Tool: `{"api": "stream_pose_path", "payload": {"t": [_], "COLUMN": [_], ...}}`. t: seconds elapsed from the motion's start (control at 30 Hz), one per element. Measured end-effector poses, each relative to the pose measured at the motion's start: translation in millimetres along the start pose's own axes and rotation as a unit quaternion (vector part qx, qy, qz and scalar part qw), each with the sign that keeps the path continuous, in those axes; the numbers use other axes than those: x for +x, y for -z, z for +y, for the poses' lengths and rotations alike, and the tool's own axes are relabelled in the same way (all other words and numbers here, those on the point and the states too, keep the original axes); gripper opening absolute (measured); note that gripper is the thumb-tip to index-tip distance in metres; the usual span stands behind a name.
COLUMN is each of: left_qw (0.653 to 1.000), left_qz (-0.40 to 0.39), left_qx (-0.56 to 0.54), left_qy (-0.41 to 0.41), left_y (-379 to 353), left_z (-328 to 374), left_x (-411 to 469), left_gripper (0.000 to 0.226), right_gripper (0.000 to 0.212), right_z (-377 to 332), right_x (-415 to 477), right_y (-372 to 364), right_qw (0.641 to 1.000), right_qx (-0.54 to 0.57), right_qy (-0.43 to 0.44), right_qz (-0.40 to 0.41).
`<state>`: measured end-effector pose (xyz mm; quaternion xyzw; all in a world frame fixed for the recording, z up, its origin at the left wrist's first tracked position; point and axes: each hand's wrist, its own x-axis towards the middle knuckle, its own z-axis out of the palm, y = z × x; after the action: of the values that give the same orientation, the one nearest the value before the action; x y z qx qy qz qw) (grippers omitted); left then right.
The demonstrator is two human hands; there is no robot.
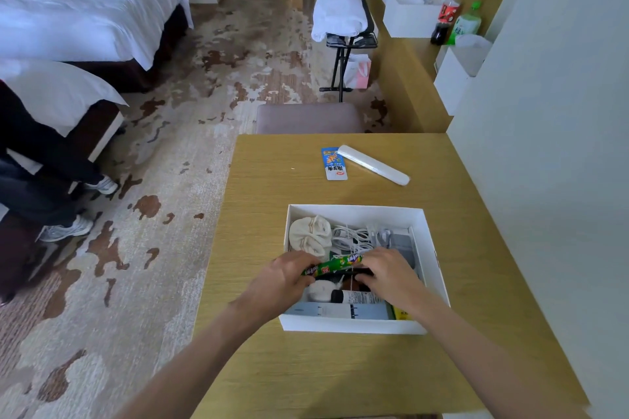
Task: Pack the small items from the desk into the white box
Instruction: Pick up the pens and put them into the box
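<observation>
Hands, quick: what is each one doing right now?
Left hand: holds the green candy tube by one end.
Right hand: curled at its other end; grip cannot be told.

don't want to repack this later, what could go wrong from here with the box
1. The white box already looks crowded, so the green tube, held at its ends by the left hand and right hand, may perch on top instead of settling in.
2. Pressing it down could snag the loose white cables.
3. The long white case and blue packet are still on the desk; the case may lack room.
</observation>
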<state>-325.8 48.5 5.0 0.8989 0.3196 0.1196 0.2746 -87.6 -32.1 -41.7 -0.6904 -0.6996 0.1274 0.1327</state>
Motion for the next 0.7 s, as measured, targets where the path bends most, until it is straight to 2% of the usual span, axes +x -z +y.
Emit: {"api": "stream_pose_path", "payload": {"t": [0.1,0.2,0.4,0.53,0.7], "left_qw": [0.999,0.994,0.979,0.977,0.987], "left_qz": [-0.027,-0.060,-0.120,-0.092,0.014], "left_qx": [0.041,0.092,0.167,0.194,0.147], "left_qy": [-0.024,-0.026,-0.007,-0.008,-0.062], "left_y": [-9.9,-22.8,-47.6,-49.9,-23.9], "left_z": [0.7,2.4,3.1,0.7,-0.7], "left_x": [3.5,11.4,25.6,30.1,38.8], "left_gripper": [0.034,0.034,0.034,0.029,0.027], "right_gripper": [0.013,0.016,0.016,0.019,0.017], "right_z": [7.4,15.6,13.3,14.0,18.7], "right_x": [1.1,-4.1,-16.5,-20.8,-15.7], "right_y": [12.6,23.0,18.9,17.0,32.3], "right_qw": [0.995,0.973,0.972,0.970,0.964], "right_qx": [0.076,0.191,0.194,0.203,0.243], "right_qy": [-0.057,-0.128,-0.114,-0.117,-0.106], "right_qz": [0.028,0.026,-0.063,-0.061,-0.015]}}
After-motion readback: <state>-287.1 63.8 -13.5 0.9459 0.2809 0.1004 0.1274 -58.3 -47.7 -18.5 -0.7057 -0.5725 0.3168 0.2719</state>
